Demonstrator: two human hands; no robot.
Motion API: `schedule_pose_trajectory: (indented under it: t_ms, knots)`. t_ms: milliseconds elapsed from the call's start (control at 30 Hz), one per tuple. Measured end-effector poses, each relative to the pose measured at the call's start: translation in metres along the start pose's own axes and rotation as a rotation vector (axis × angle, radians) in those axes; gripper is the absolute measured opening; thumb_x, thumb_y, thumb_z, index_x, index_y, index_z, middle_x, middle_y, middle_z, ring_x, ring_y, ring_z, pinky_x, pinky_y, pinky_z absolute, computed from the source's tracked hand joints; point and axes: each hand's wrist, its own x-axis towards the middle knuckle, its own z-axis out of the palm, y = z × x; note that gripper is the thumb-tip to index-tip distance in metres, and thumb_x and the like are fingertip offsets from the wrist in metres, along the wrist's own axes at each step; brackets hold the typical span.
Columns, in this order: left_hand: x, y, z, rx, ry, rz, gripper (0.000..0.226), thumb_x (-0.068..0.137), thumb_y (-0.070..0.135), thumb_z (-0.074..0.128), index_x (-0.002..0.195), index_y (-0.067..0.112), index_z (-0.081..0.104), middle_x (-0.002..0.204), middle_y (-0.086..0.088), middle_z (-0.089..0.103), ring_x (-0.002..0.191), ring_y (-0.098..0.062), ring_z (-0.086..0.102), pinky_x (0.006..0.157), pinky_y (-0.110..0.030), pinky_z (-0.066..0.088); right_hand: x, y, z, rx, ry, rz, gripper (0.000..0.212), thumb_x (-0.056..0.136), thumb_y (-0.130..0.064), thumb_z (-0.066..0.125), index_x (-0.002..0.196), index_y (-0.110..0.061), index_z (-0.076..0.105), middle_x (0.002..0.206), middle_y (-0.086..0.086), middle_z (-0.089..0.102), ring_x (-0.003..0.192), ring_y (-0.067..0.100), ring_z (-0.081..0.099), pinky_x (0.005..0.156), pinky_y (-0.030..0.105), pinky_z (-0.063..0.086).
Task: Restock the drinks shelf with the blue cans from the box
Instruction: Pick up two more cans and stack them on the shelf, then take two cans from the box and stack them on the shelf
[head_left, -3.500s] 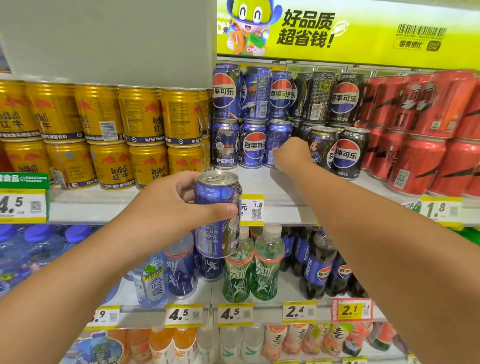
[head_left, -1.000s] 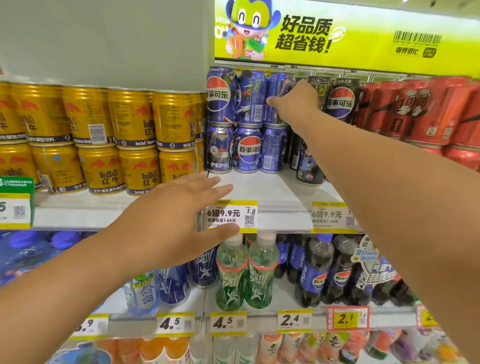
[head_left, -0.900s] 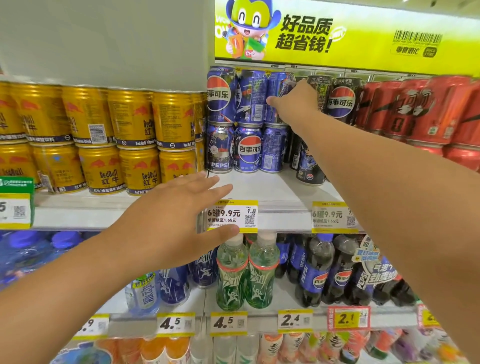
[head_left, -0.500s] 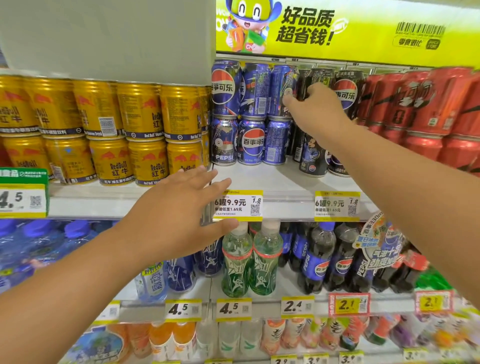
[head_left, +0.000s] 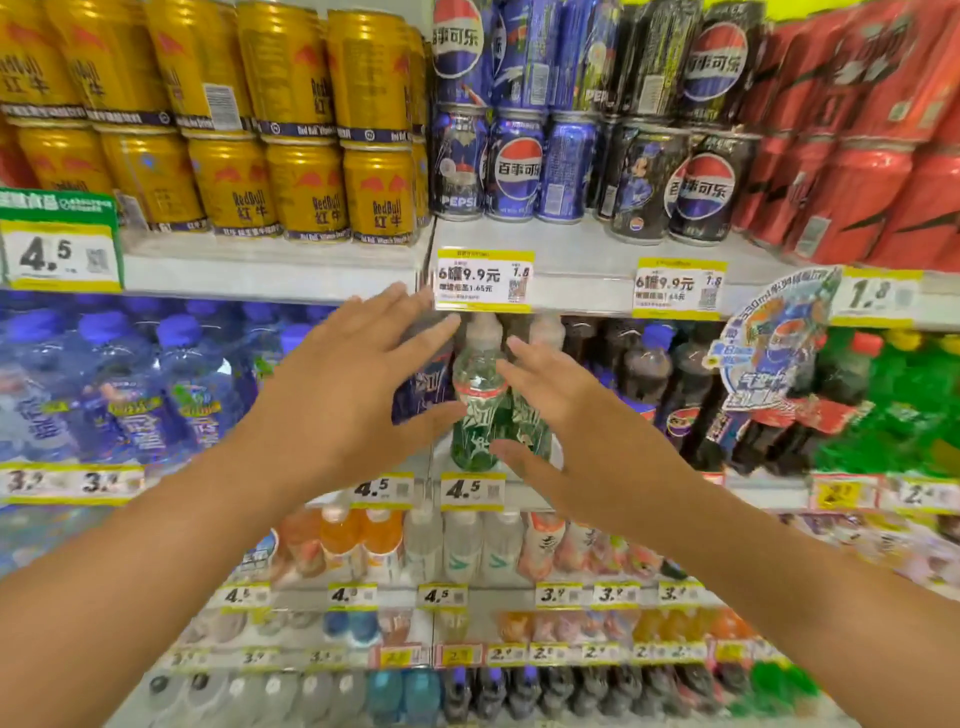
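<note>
The right hand (head_left: 582, 431) was up at the top row of blue cans (head_left: 511, 111) a moment ago, and now it is down low in front of the green bottles (head_left: 480, 410). The left hand (head_left: 343, 384) was near the shelf edge before and it is lower now too, beside the right hand. Both hands have their fingers spread out and hold nothing. The view has dropped, so more low shelves show. The blue cans stand on the top shelf (head_left: 576, 244) in two rows, one stacked on the other, between the gold cans (head_left: 306, 192) and the black cans (head_left: 691, 192). They are shiny blue with a red, white and blue circle, and they stand up straight. One says "PEPSI" and others show "百事可乐". The gold cans say "RedBull" and "红牛". Red cans (head_left: 852, 202) sit at the far right, too blurry to read. A yellow price tag (head_left: 484, 280) under the blue cans says "6罐9.9元" and "1.8". Another tag at the left (head_left: 57, 257) says "4.5", and tags under the green bottles say "4.5".
</note>
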Motion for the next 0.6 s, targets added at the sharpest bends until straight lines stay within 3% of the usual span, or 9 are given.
schedule_pose_trajectory:
  t_ms: [133,267,367,467,533,600]
  knots:
    - [-0.036,0.025,0.032,-0.011,-0.015,-0.041,0.078,0.091,0.070,0.036,0.152,0.022,0.047,0.160,-0.011,0.039,0.149,-0.030,0.034,0.122,-0.049,0.028,-0.021,0.018,0.029,-0.046,-0.036,-0.073,0.072,0.095,-0.056,0.050,0.155,-0.020,0.031,0.164,0.002,0.024,0.153,0.021,0.016,0.123,0.038,0.022]
    - [-0.085,0.047,0.076,-0.050,-0.038,-0.058,0.071,0.093,0.062,0.046,0.149,0.019,0.051,0.161,-0.010,0.038,0.149,-0.031,0.034,0.120,-0.049,0.029,-0.047,0.037,0.073,-0.058,-0.039,-0.120,0.071,0.094,-0.058,0.043,0.146,-0.010,0.048,0.158,0.007,0.037,0.150,0.032,0.023,0.121,0.045,0.021]
    - [-0.126,0.063,0.106,-0.079,-0.044,-0.095,0.069,0.092,0.057,0.054,0.147,0.016,0.053,0.161,-0.011,0.038,0.149,-0.033,0.035,0.118,-0.053,0.031,-0.073,0.042,0.116,-0.041,-0.069,-0.142,0.073,0.095,-0.059,0.039,0.150,-0.013,0.042,0.162,0.004,0.028,0.153,0.027,0.014,0.123,0.044,0.017]
    - [-0.169,0.075,0.139,-0.115,-0.105,-0.142,0.071,0.092,0.060,0.052,0.149,0.017,0.051,0.162,-0.010,0.037,0.150,-0.033,0.033,0.117,-0.055,0.032,-0.098,0.034,0.158,0.039,-0.120,-0.148,0.072,0.096,-0.060,0.038,0.153,-0.016,0.036,0.165,0.002,0.020,0.154,0.024,0.007,0.121,0.052,0.022]
    - [-0.196,0.078,0.163,-0.115,-0.136,-0.182,0.072,0.091,0.062,0.049,0.150,0.022,0.049,0.163,-0.006,0.034,0.151,-0.029,0.031,0.119,-0.051,0.030,-0.111,0.024,0.191,0.086,-0.144,-0.175,0.071,0.097,-0.058,0.038,0.151,-0.012,0.040,0.164,0.005,0.024,0.154,0.025,0.010,0.120,0.050,0.027]
    - [-0.224,0.078,0.192,-0.137,-0.167,-0.245,0.072,0.092,0.065,0.046,0.153,0.027,0.044,0.165,-0.001,0.031,0.153,-0.023,0.026,0.122,-0.045,0.025,-0.125,0.012,0.229,0.102,-0.173,-0.195,0.070,0.098,-0.057,0.037,0.153,-0.013,0.038,0.165,0.003,0.022,0.154,0.022,0.006,0.123,0.041,0.020]
